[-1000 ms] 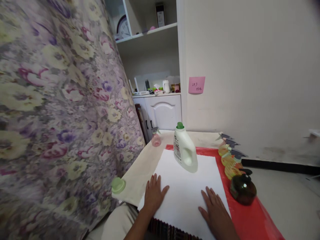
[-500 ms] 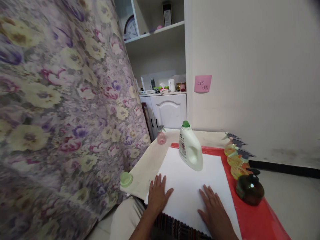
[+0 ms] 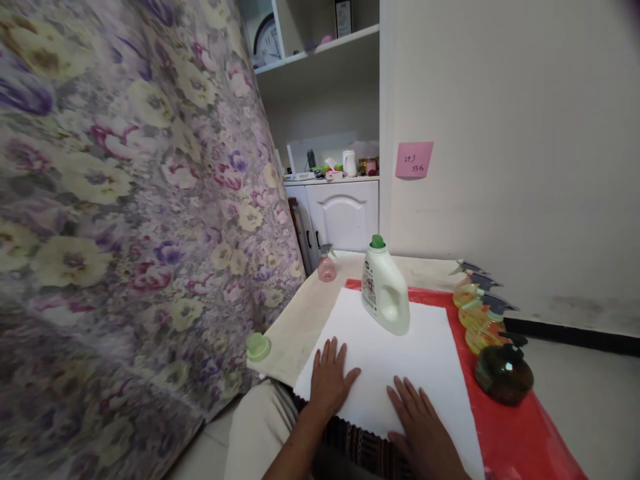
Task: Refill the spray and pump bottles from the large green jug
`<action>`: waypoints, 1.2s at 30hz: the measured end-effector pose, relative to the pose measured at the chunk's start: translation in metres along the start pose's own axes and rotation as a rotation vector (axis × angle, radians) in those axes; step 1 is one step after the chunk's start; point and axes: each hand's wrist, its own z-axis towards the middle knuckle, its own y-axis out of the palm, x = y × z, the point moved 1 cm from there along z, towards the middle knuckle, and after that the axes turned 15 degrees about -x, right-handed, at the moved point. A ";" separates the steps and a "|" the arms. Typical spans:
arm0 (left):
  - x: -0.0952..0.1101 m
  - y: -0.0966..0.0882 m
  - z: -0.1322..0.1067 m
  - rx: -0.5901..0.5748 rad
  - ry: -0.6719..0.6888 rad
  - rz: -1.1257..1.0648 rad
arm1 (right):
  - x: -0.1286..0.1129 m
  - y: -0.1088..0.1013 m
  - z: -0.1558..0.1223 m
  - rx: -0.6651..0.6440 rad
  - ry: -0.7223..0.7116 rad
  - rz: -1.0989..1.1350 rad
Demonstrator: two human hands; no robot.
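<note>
My left hand point(image 3: 330, 380) lies flat with fingers spread on the near left part of a white sheet point(image 3: 400, 360). My right hand point(image 3: 417, 420) rests flat on the sheet's near edge, fingers stretched out. Neither hand holds anything. A white detergent bottle point(image 3: 385, 290) with a green cap stands on the far part of the sheet. The sheet lies over a red cover point(image 3: 505, 427) on a low table.
A row of yellow spray bottles point(image 3: 475, 307) and a dark round bottle point(image 3: 504, 377) stand along the right of the red cover. A small pink spray bottle point(image 3: 327, 267) and a green cap point(image 3: 258, 347) sit on the beige table part. Flowered fabric point(image 3: 125, 200) hangs at left; a wall rises behind.
The view has shifted a little left and down, so everything sits further right in the picture. Both hands stay flat on the white sheet, the right one slightly closer to the left.
</note>
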 end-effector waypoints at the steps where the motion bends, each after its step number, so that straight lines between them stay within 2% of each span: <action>1: 0.003 0.001 0.000 0.000 0.011 -0.002 | 0.000 0.000 0.000 0.004 0.001 -0.007; 7: 0.008 0.000 -0.002 0.038 0.020 0.007 | -0.002 -0.005 -0.002 0.007 0.013 -0.043; 18: 0.013 0.000 -0.003 0.004 -0.015 0.007 | -0.003 -0.012 -0.006 -0.034 0.021 0.003; 25: 0.011 0.000 -0.001 0.017 -0.001 0.005 | -0.009 -0.025 -0.001 0.014 0.051 0.048; 30: 0.010 -0.001 0.001 0.032 0.014 -0.001 | -0.013 -0.021 -0.006 -0.038 0.022 0.062; 36: 0.011 -0.003 0.002 0.027 0.011 -0.003 | -0.015 -0.020 -0.012 -0.123 0.062 0.087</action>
